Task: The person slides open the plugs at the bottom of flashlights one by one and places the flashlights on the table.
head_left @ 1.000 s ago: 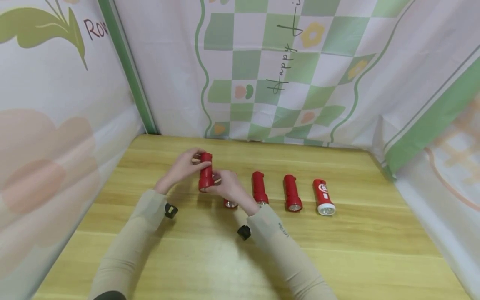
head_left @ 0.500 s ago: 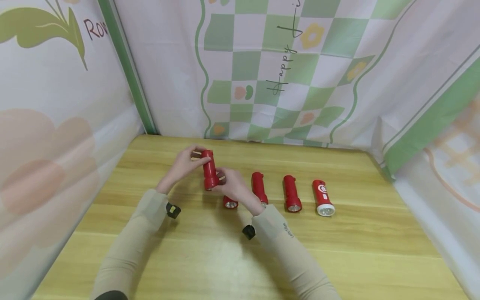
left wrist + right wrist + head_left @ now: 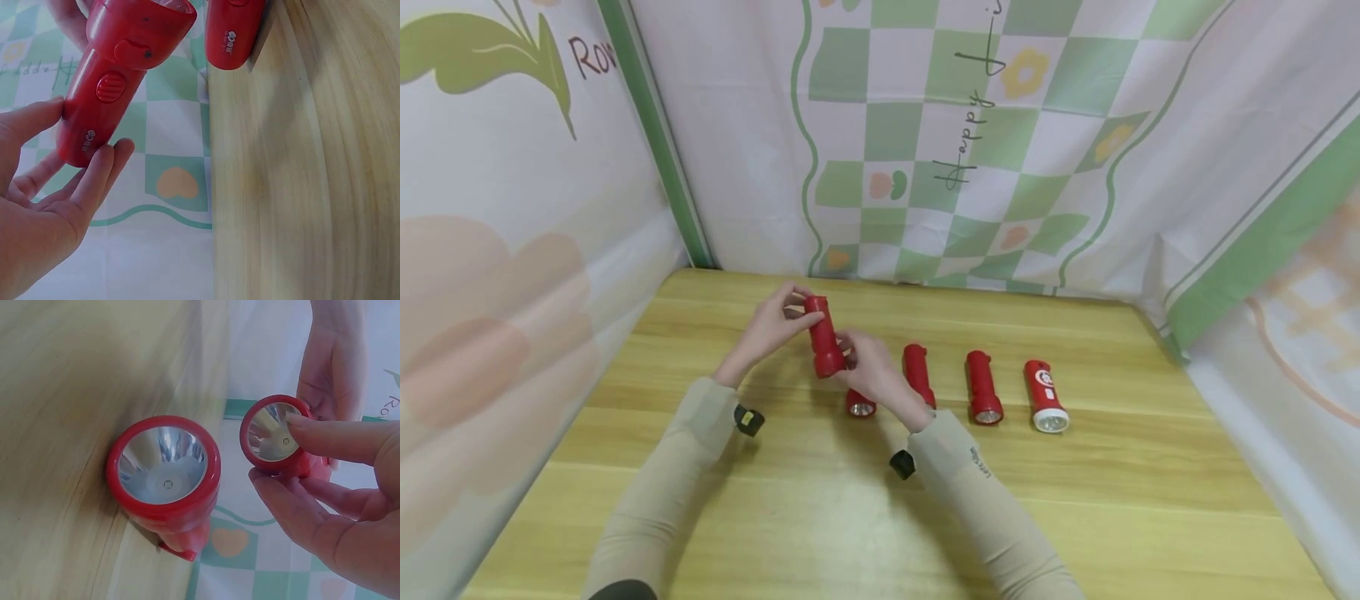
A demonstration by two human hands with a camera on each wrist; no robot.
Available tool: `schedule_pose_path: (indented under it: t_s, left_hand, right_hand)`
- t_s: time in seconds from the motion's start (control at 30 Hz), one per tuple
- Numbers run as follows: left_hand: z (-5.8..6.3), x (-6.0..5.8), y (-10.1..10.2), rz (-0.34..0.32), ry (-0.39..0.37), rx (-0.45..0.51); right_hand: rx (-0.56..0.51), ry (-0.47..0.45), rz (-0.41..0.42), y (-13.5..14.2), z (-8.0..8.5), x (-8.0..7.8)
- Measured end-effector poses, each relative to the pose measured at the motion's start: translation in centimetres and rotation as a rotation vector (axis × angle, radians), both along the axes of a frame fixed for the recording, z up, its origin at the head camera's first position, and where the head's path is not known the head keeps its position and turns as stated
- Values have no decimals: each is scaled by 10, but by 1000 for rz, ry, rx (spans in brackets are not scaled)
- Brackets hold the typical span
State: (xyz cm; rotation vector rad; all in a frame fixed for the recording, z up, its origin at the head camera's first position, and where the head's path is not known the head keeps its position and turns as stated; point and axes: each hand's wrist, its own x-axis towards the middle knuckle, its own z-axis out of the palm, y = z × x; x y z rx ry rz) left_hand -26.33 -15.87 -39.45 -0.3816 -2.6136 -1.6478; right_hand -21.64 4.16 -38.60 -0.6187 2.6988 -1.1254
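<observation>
A red flashlight [image 3: 823, 340] is held up off the table between both hands, tilted with its lens end lower and toward the right. My left hand [image 3: 773, 323] grips its narrow tail end between thumb and fingers, and the left wrist view shows the ribbed switch [image 3: 110, 87] on its body. The right hand [image 3: 871, 367] pinches the wide head; in the right wrist view the thumb lies over the rim of the silver reflector [image 3: 272, 432]. Just below the right hand lies another red flashlight [image 3: 861, 404], partly hidden by that hand.
Farther right, a row of flashlights lies on the wooden table [image 3: 820, 517]: one red [image 3: 916, 371] partly behind the right forearm, another red [image 3: 982, 387], then a red one with a white head [image 3: 1046, 396]. Printed curtains [image 3: 902, 133] hang at the back and sides.
Both hands have moved slightly right and up with the flashlight, and its head has swung to the right. The flashlights on the table have stayed in place.
</observation>
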Motion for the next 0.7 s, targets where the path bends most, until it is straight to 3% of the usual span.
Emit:
schedule_pose_path:
  t_s: [0.27,0.57,0.7]
  left_hand:
    - [2,0,5,-2,-47,86]
    - [7,4,12,17,-7,105]
    - [7,5,15,7,7,117]
  right_hand:
    - [-10,6,6,5,-3,-3]
    - [-56,-36,33,12,0,-3]
    - [-51,-28,-4,15,1,-4]
